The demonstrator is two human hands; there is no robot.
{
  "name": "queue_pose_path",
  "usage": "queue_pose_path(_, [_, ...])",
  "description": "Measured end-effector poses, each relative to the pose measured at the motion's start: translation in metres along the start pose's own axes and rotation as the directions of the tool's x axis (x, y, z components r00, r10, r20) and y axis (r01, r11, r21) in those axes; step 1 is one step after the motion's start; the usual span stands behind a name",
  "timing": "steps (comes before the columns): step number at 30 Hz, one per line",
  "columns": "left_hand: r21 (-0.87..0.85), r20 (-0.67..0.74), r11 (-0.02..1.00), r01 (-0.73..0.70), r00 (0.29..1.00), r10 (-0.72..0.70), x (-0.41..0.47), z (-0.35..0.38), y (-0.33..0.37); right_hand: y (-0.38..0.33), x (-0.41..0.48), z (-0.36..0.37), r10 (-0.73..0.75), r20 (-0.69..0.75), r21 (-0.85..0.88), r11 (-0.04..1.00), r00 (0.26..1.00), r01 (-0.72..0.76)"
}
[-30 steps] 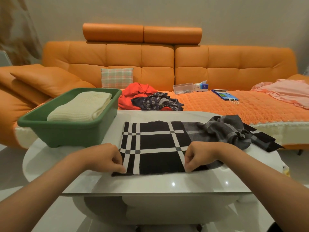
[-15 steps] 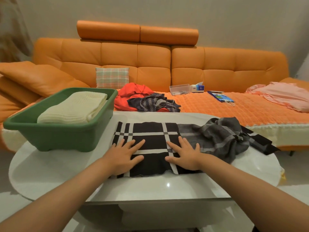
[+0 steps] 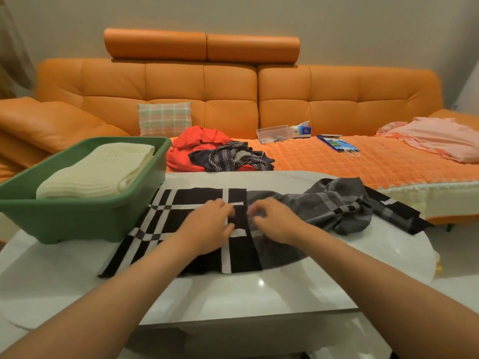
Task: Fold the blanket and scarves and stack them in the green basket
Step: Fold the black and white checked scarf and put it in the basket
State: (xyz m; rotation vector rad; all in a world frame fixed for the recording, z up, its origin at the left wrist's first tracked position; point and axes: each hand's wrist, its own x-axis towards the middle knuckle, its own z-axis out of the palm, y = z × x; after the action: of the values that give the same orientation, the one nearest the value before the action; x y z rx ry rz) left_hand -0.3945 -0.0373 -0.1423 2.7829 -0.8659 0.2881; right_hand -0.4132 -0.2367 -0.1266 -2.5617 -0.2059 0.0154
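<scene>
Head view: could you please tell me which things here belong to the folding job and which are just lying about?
Job: black-and-white scarf, green basket, cream blanket, striped scarf, left hand, right hand.
Lying about: plaid cushion, tissue box, pink garment.

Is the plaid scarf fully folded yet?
No. The scarf's left part lies flat; its grey right end is bunched on the table.

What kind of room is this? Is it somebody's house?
Most likely a living room in a home. A big orange sofa with a plaid cushion fills the back, clothes lie on it, and a white table stands in front.
</scene>
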Motion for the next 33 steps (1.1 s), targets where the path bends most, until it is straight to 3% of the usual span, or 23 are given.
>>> queue_pose_path(3, [-0.131, 0.077, 0.958, -0.254, 0.961, 0.265, 0.008, 0.003, 0.047, 0.032, -0.015, -0.035, 0.052, 0.004, -0.285, 0.957, 0.999, -0.049])
queue_pose_path(7, [-0.144, 0.137, 0.925, -0.351, 0.919, 0.370, 0.013, 0.020, 0.087, 0.086, -0.037, -0.063, 0.120, 0.067, -0.465, 0.882, 0.990, -0.076])
queue_pose_path(11, [-0.164, 0.165, 0.928, -0.335, 0.918, 0.361, 0.022, 0.031, 0.095, 0.133, -0.049, -0.072, -0.022, -0.055, -0.602, 0.798, 0.998, -0.015])
queue_pose_path(13, [-0.183, 0.209, 0.938, -0.293, 0.921, 0.328, 0.028, 0.029, 0.094, 0.145, -0.050, -0.074, 0.012, -0.110, -0.646, 0.759, 0.994, -0.080])
queue_pose_path(18, [-0.132, 0.403, 0.985, -0.112, 0.902, 0.157, 0.039, 0.021, 0.086, 0.157, -0.040, -0.076, 0.138, -0.166, -0.483, 0.852, 0.976, -0.203])
queue_pose_path(21, [-0.171, 0.241, 0.982, -0.086, 0.962, 0.126, 0.049, 0.024, 0.104, 0.158, -0.038, -0.086, 0.094, -0.245, -0.288, 0.943, 0.965, -0.165])
queue_pose_path(24, [-0.206, 0.047, 0.968, -0.145, 0.986, 0.158, 0.062, 0.042, 0.142, 0.158, -0.035, -0.094, -0.032, -0.296, -0.246, 0.968, 0.955, -0.043])
queue_pose_path(26, [-0.162, 0.033, 0.979, -0.124, 0.991, 0.131, 0.072, 0.059, 0.160, 0.163, -0.033, -0.097, -0.128, -0.326, -0.304, 0.952, 0.937, 0.024])
queue_pose_path(30, [-0.093, 0.000, 0.994, -0.054, 0.999, 0.054, 0.093, 0.072, 0.158, 0.177, -0.036, -0.112, -0.200, -0.297, -0.511, 0.859, 0.934, 0.021])
queue_pose_path(33, [-0.375, -0.063, 0.927, 0.013, 0.997, -0.039, 0.093, 0.058, 0.147, 0.185, -0.048, -0.129, -0.163, -0.221, -0.647, 0.762, 0.962, -0.020])
